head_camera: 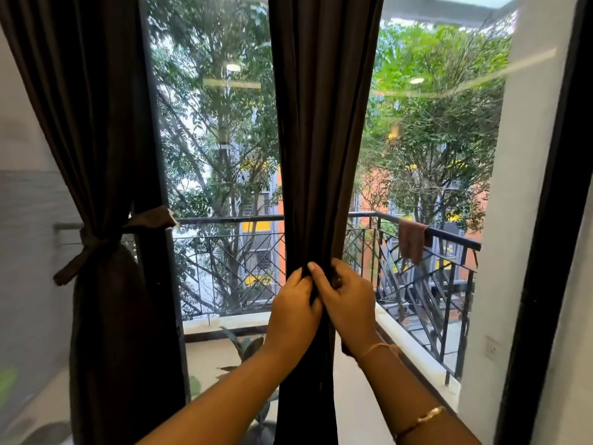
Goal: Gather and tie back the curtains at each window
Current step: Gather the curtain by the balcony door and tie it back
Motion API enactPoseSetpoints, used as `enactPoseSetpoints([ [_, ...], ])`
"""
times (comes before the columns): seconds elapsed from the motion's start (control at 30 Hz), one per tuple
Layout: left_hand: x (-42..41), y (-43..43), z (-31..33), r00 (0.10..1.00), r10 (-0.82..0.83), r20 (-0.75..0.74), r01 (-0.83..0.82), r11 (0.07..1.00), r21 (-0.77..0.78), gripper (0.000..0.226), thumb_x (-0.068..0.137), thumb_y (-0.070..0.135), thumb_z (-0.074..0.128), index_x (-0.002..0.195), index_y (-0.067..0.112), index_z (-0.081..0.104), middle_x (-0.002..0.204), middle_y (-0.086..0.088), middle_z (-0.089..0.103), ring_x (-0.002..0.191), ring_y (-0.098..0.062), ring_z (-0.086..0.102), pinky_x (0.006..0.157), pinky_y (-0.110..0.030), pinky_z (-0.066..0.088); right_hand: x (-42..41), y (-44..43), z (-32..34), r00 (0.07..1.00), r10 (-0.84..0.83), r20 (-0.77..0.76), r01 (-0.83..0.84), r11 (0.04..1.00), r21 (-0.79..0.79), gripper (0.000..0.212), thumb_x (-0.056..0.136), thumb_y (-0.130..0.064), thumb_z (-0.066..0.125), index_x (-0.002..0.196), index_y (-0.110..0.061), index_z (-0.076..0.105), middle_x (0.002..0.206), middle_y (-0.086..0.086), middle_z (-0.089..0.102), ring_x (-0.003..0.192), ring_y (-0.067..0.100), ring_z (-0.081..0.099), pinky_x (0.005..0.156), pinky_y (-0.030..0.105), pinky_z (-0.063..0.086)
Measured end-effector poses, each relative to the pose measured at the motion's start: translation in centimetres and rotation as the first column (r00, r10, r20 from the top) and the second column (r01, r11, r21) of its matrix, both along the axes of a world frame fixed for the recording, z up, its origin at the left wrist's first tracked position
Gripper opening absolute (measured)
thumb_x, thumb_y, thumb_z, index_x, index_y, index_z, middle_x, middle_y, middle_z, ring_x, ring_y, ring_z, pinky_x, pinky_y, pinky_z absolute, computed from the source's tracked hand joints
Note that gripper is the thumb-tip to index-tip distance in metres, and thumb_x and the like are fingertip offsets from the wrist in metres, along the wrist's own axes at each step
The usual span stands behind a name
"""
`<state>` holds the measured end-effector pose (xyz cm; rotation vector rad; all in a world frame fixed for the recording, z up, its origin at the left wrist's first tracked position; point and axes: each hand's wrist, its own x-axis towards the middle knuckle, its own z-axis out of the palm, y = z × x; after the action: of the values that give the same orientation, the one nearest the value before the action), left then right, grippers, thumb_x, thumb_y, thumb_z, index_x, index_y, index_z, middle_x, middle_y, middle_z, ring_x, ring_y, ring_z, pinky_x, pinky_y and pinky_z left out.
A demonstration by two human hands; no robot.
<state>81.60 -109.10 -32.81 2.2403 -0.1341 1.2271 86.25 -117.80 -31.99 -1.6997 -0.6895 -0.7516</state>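
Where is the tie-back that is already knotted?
In the head view, the tie-back cinches the left curtain at far left, level with the balcony railing, well left of the middle curtain.

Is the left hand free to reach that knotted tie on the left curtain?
Probably not yet: the left hand grips the middle curtain, as does the right hand. Nothing seems to block the way to the tie once it lets go.
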Motion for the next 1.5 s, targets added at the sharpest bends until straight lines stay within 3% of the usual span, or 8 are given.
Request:
enactPoseSetpoints([
  [0.2, -0.3, 0.4, -0.1, 0.999, -0.051, -0.001, 0.051, 0.998, -0.029, 0.033, 0.091, 0.011, 0.052, 0.123, 0.015, 0.058, 0.114, -0.001, 0.062, 0.098, -0.010, 0.059, 0.079, 0.005, 0.032, 0.6, -0.1, 0.1, 0.994, -0.111, 0.001, 0.111, 0.992, -0.065, 0.015, 0.092, -0.021, 0.054, 0.089, -0.013, 0.066, 0.066, 0.005, 0.066, 0.056, 0.016, 0.056, 0.051, 0.028, 0.043],
  [0.33, -0.6, 0.3, -0.7, 0.996, -0.069, 0.050, 0.074, 0.992, -0.102, 0.060, 0.095, 0.015, 0.045, 0.141, 0.043, 0.019, 0.088, -0.001, 0.066, 0.060, -0.004, 0.058, 0.052, -0.014, 0.043, 0.4, -0.4, 0.0, 0.986, -0.169, 0.014, 0.169, 0.985, -0.034, 0.016, 0.092, -0.018, 0.053, 0.094, -0.011, 0.067, 0.071, 0.007, 0.068, 0.054, 0.013, 0.052, 0.047, 0.017, 0.039],
  [0.43, -0.6, -0.5, -1.5, 0.988, -0.137, 0.076, 0.151, 0.964, -0.218, 0.059, 0.097, 0.023, 0.041, 0.137, 0.050, 0.008, 0.115, 0.011, 0.060, 0.090, 0.012, 0.059, 0.071, -0.010, 0.049, -0.1, -0.3, -0.3, 0.989, -0.130, 0.071, 0.136, 0.988, -0.078, 0.018, 0.093, -0.019, 0.052, 0.092, -0.009, 0.067, 0.074, 0.009, 0.068, 0.061, 0.022, 0.061, 0.054, 0.033, 0.051],
  [0.7, 0.6, -1.6, -1.8, 0.996, -0.049, 0.078, 0.071, 0.946, -0.316, 0.036, 0.092, 0.013, 0.055, 0.128, 0.011, 0.054, 0.097, 0.015, 0.060, 0.086, 0.015, 0.055, 0.071, 0.003, 0.040, 0.4, -1.5, -0.4, 0.999, -0.011, 0.043, 0.014, 0.998, -0.064, 0.020, 0.093, -0.017, 0.053, 0.103, -0.010, 0.069, 0.078, 0.010, 0.072, 0.064, 0.023, 0.065, 0.060, 0.037, 0.054],
  [0.8, 1.2, -1.8, -1.3, 0.997, 0.019, 0.071, 0.007, 0.938, -0.347, 0.027, 0.089, 0.014, 0.059, 0.115, 0.010, 0.063, 0.089, 0.015, 0.063, 0.082, 0.004, 0.063, 0.068, 0.001, 0.041, 0.9, -1.8, -0.4, 0.999, 0.009, 0.034, -0.007, 0.998, -0.062, 0.019, 0.093, -0.017, 0.054, 0.103, -0.013, 0.069, 0.074, 0.007, 0.071, 0.056, 0.013, 0.058, 0.054, 0.014, 0.045],
  [1.03, 1.7, -2.8, -1.2, 0.992, 0.083, 0.093, -0.038, 0.909, -0.415, 0.048, 0.091, 0.015, 0.054, 0.132, 0.029, 0.033, 0.118, 0.020, 0.056, 0.083, -0.002, 0.064, 0.066, -0.017, 0.049, 1.1, -3.0, -1.0, 0.992, -0.041, 0.116, 0.042, 0.999, -0.005, 0.017, 0.091, -0.017, 0.054, 0.096, -0.008, 0.068, 0.067, 0.008, 0.067, 0.051, 0.016, 0.056, 0.048, 0.020, 0.043],
  [1.3, 2.5, -3.2, -1.4, 0.985, 0.154, 0.074, -0.136, 0.969, -0.204, 0.025, 0.091, 0.005, 0.048, 0.112, 0.012, 0.058, 0.116, 0.007, 0.051, 0.091, -0.005, 0.052, 0.078, -0.015, 0.040, 0.3, -3.1, -1.3, 0.965, 0.069, 0.254, -0.030, 0.988, -0.153, 0.027, 0.091, -0.009, 0.052, 0.113, -0.001, 0.065, 0.104, 0.012, 0.070, 0.092, 0.023, 0.067, 0.086, 0.020, 0.047],
  [1.5, 2.9, -2.9, -1.0, 0.983, 0.185, 0.012, -0.176, 0.952, -0.249, 0.010, 0.093, 0.023, 0.044, 0.095, 0.023, 0.054, 0.104, 0.006, 0.055, 0.084, -0.014, 0.058, 0.070, -0.026, 0.045, -0.1, -3.1, -0.8, 0.960, 0.064, 0.274, -0.019, 0.986, -0.164, 0.024, 0.088, -0.008, 0.053, 0.102, 0.002, 0.069, 0.090, 0.014, 0.072, 0.076, 0.025, 0.069, 0.069, 0.029, 0.055],
])
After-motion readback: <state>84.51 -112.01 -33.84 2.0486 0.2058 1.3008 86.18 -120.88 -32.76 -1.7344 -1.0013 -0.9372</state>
